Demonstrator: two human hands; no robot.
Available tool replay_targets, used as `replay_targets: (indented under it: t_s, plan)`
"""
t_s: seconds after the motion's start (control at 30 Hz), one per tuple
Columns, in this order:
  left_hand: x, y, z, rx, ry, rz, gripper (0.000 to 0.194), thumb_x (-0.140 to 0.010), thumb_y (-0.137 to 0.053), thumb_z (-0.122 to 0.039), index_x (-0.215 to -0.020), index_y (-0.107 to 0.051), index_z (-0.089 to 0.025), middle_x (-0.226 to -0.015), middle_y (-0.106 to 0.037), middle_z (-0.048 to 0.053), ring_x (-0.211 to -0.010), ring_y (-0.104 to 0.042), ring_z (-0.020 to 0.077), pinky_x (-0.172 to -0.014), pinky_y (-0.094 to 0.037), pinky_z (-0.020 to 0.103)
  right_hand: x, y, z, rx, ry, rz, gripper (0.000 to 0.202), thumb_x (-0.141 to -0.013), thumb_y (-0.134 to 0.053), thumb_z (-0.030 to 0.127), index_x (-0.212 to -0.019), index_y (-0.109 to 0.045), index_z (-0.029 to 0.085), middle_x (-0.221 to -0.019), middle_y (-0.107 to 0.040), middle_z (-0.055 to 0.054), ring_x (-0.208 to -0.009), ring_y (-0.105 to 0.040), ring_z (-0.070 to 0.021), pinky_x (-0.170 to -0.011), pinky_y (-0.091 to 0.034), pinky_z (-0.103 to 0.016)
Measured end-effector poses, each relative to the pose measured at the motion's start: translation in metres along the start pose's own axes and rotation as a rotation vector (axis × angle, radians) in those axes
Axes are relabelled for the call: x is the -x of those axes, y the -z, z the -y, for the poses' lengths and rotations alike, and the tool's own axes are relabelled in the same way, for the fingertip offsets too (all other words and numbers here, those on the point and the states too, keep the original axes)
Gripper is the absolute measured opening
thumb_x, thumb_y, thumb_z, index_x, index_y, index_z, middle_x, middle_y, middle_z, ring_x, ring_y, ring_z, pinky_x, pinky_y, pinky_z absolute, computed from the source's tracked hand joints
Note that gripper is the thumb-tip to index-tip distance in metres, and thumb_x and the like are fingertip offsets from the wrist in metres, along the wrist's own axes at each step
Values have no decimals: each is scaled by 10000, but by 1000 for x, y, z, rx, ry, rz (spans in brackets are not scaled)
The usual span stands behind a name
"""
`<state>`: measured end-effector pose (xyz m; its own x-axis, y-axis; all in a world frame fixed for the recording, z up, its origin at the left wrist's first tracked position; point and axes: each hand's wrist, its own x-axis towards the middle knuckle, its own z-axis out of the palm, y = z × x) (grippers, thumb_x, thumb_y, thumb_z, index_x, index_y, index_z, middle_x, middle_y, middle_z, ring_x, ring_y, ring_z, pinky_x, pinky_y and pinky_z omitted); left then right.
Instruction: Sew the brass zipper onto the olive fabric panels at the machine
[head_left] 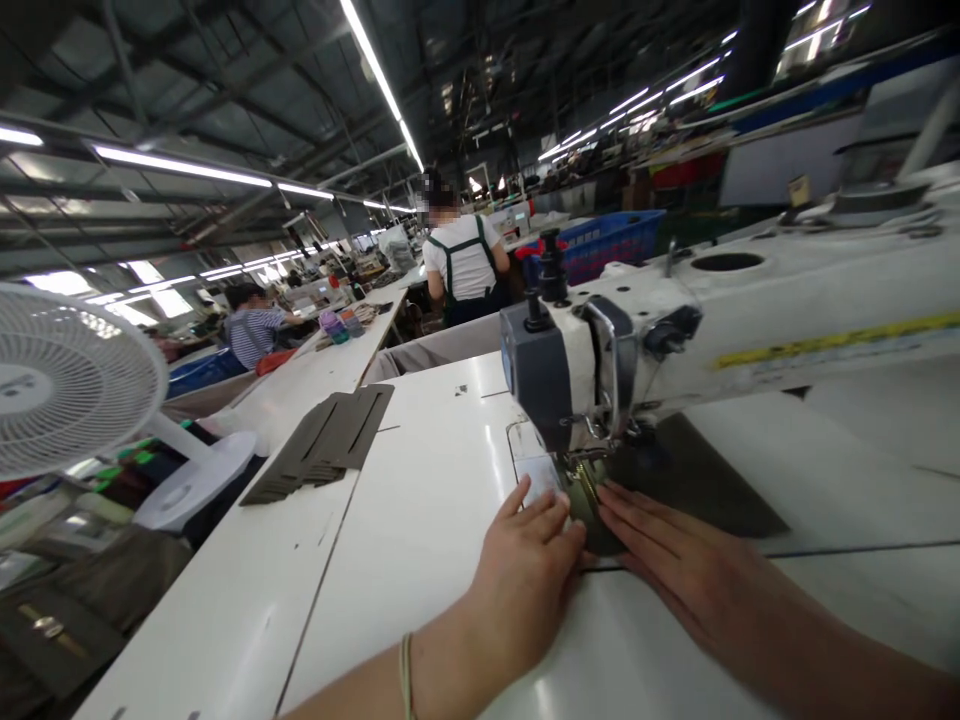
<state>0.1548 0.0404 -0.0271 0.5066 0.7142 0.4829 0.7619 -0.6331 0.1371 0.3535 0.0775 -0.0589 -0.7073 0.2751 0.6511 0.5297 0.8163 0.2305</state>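
Observation:
A dark olive fabric piece [709, 485] lies flat under the head of a white and grey sewing machine [559, 375]. A zipper [588, 484] with gold-coloured teeth runs along the fabric toward the presser foot. My left hand [529, 570] rests at the fabric's left edge, fingers apart and pressing down just in front of the needle area. Stretched out flat, the fingers of my right hand [686, 565] lie on the fabric to the right of the zipper. The needle tip and the stitch line are too small to make out.
Several grey-brown cut pieces [330, 440] lie fanned on the white table [405, 560] at left. A white fan [67, 385] stands beyond the left edge, near a pile of bags [82, 600]. Ahead, one person [465, 258] stands near a blue crate [611, 243]; another person [253, 330] sits farther left.

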Motion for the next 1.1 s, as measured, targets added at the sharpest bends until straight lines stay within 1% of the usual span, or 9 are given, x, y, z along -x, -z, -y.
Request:
replay_targets:
  t_s: [0.1, 0.3, 0.43, 0.53, 0.6, 0.7, 0.83, 0.93, 1.1]
  plan:
    - [-2, -3, 3, -21, -61, -8, 211, -937, -442, -229, -941, -631, -136, -1075, -667, 114, -1039, -621, 193, -1103, -310, 453, -2, -1, -2, 12, 20, 7, 462, -870, -229, -38, -1038, -656, 17, -1130, -594, -172, -1018, -593, -245, -809, -560, -356]
    - [-11, -3, 13, -86, -133, 19, 227, -937, -413, -195, -951, -628, -126, -1061, -669, 126, -1046, -619, 198, -1102, -309, 468, -6, -7, -8, 6, -18, 31, 443, -837, -270, -39, -1042, -656, 34, -1142, -594, -157, -1020, -592, -215, -850, -539, -311]
    - [-16, -6, 19, -108, -145, -4, 190, -918, -445, -166, -928, -632, -137, -1058, -672, 112, -1060, -612, 195, -1116, -284, 467, -12, -12, -14, -13, -29, 18, 468, -785, -273, -61, -1035, -653, 48, -1100, -618, -142, -969, -613, -198, -826, -549, -293]
    - [-20, -9, 24, -119, -136, -14, 195, -925, -440, -176, -930, -632, -140, -1065, -670, 111, -1067, -608, 194, -1110, -298, 459, -19, -13, -19, -68, -49, -13, 499, -750, -249, -74, -1005, -653, 70, -1046, -643, -115, -925, -628, -181, -810, -552, -270]
    - [-22, -12, 28, -116, -123, -17, 194, -926, -440, -181, -921, -631, -147, -1058, -673, 101, -1063, -608, 190, -1106, -307, 450, -23, -15, -22, -115, -76, -31, 503, -763, -232, -69, -1000, -646, 90, -1014, -654, -103, -896, -635, -171, -796, -553, -255]
    - [-23, -19, 33, -95, -95, -50, 182, -921, -456, -192, -869, -628, -162, -1013, -684, 77, -1023, -622, 183, -1106, -306, 438, -25, -20, -25, -189, -134, -23, 458, -841, -233, -20, -1007, -629, 138, -969, -663, -84, -877, -640, -168, -746, -557, -233]
    - [-22, -27, 38, -56, -66, -86, 149, -902, -498, -202, -820, -620, -179, -982, -686, 50, -983, -631, 177, -1108, -291, 428, -22, -29, -27, -276, -205, 16, 406, -926, -225, 62, -915, -611, 188, -896, -661, -64, -891, -635, -169, -750, -550, -234]
    - [-23, -27, 38, -47, -41, -61, 106, -884, -536, -202, -819, -616, -177, -957, -685, 42, -964, -633, 170, -1100, -298, 413, -22, -30, -27, -262, -209, 20, 400, -925, -219, 73, -946, -603, 180, -878, -656, -67, -858, -640, -181, -740, -557, -271]
    - [-25, -25, 39, -46, -20, -22, 112, -859, -569, -208, -756, -599, -177, -878, -679, 26, -936, -631, 161, -1081, -315, 391, -28, -21, -30, -233, -154, 32, 360, -883, -276, 65, -981, -603, 179, -917, -654, -84, -821, -645, -184, -691, -554, -258]
